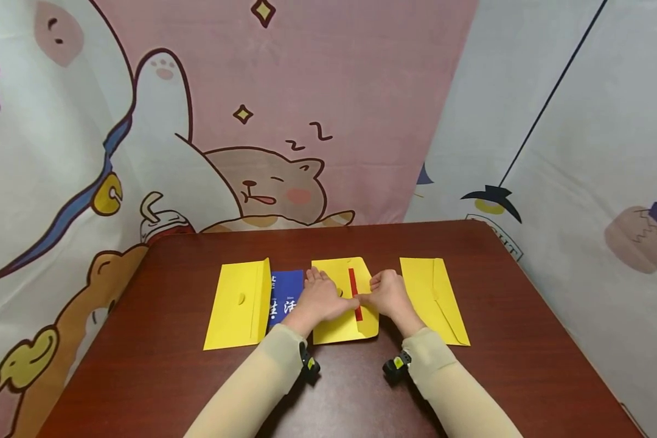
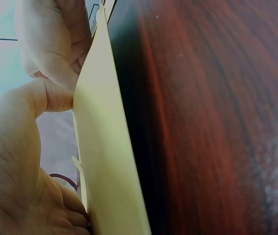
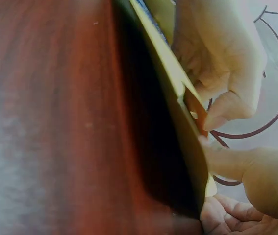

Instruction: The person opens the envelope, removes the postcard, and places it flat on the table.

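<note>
A yellow envelope point(image 1: 328, 332) lies in the middle of the table, its flap on the right side. Along that flap runs a narrow red tape strip point(image 1: 353, 281). My left hand point(image 1: 319, 299) rests on this envelope, fingers straight, its thumb reaching to the strip. At the strip from the other side, my right hand point(image 1: 390, 298) has curled fingers and its thumb on the red tape; part of the strip looks raised in the right wrist view. In the left wrist view the envelope point(image 2: 104, 147) shows edge-on. The exact pinch is partly hidden by the fingers.
A second yellow envelope point(image 1: 232, 313) lies at the left. Beside it, a blue sheet or booklet point(image 1: 289, 286) with white characters is partly covered by my left hand. Another yellow envelope point(image 1: 426, 283) lies at the right. The brown table point(image 1: 142, 377) meets a cartoon-printed cloth point(image 1: 372, 121) behind.
</note>
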`<state>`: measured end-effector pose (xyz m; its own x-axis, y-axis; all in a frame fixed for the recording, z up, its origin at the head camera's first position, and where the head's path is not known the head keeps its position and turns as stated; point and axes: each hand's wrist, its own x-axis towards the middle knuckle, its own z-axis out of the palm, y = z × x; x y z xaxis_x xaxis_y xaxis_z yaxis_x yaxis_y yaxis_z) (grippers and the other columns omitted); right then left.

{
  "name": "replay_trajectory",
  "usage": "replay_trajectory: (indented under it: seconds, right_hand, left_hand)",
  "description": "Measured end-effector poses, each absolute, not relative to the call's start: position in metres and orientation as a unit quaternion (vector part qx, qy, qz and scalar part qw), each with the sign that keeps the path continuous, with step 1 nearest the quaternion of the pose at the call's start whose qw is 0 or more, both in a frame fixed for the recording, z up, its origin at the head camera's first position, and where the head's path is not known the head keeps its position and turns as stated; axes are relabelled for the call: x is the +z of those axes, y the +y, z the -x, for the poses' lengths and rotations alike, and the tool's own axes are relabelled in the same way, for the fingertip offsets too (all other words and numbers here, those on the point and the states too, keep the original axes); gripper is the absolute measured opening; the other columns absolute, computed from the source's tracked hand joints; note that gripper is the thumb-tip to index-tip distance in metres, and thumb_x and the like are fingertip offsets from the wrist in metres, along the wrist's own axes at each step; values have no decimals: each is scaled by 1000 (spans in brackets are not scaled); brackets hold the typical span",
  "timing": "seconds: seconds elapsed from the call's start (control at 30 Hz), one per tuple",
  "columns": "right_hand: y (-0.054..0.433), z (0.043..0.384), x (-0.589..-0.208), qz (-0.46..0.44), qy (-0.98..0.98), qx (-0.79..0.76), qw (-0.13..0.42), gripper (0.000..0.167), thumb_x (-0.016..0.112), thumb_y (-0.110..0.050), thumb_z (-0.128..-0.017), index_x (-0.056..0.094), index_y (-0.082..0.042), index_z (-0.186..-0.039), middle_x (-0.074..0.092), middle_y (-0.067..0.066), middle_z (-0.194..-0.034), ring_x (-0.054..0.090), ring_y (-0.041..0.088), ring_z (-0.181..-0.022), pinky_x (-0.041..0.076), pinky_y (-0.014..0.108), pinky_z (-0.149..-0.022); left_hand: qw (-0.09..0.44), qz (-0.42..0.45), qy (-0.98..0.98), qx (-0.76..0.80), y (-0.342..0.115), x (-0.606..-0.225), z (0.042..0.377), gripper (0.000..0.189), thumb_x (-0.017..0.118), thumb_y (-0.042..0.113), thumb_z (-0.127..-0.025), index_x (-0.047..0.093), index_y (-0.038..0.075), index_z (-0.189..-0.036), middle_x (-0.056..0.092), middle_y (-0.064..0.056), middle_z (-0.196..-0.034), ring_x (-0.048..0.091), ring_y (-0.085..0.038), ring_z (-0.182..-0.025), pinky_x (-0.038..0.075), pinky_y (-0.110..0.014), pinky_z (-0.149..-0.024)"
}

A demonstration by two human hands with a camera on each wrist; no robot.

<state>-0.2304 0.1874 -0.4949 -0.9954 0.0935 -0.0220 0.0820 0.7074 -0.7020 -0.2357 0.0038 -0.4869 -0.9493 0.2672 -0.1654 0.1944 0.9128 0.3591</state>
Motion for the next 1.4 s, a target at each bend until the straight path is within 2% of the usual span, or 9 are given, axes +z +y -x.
replay_trajectory:
  seconds: [0.1,0.2,0.43,0.63,0.7,1.07,1.4]
  right_hand:
    - [185,232,-498,41,-926,374,20,51,100,-21,-71,68,6,-100,68,12,-93,64,27,-87,58,43,-78]
    - [184,233,-500,38,-929,366,32,51,101,-19,-70,69,7,-100,71,14,-94,66,28,-89,59,44,-80]
    - [188,233,-497,53,-921,385,15,52,103,-16,-67,71,6,-101,69,11,-92,64,28,-88,58,42,-78]
    - [194,231,-493,52,-909,414,4,45,102,-10,-67,73,6,-97,69,9,-86,65,25,-82,58,40,-74]
    - [197,231,-493,52,-907,418,3,44,102,-9,-67,73,6,-97,70,10,-86,66,25,-82,58,41,-75]
    - [206,231,-489,70,-905,419,-18,51,101,-11,-69,71,7,-107,71,13,-94,65,28,-86,59,38,-71]
    - [214,233,-487,51,-895,441,-31,39,95,-3,-73,75,8,-105,76,12,-89,72,24,-81,62,39,-74]
  left_hand:
    - [106,-115,973,171,3,-486,236,119,57,78,-89,30,-15,-158,16,-37,-167,11,-51,-157,17,-53,-127]
    - [105,-116,973,170,3,-486,236,119,57,79,-89,31,-14,-158,17,-37,-167,11,-51,-157,17,-53,-127]
    - [109,-113,971,179,3,-487,236,112,52,86,-88,53,-7,-150,18,-36,-167,8,-52,-157,16,-55,-127]
    - [107,-112,972,179,4,-487,236,119,59,77,-88,31,-15,-158,16,-37,-167,10,-51,-157,17,-53,-127]
    - [108,-113,972,175,4,-488,236,119,60,76,-89,28,-15,-158,15,-37,-168,10,-51,-157,17,-53,-127]
    - [114,-116,973,162,5,-491,238,119,63,72,-87,25,-14,-160,14,-35,-169,9,-50,-158,16,-52,-127]
    - [116,-112,972,169,6,-490,236,119,65,72,-87,25,-14,-160,12,-35,-169,7,-50,-158,14,-53,-128]
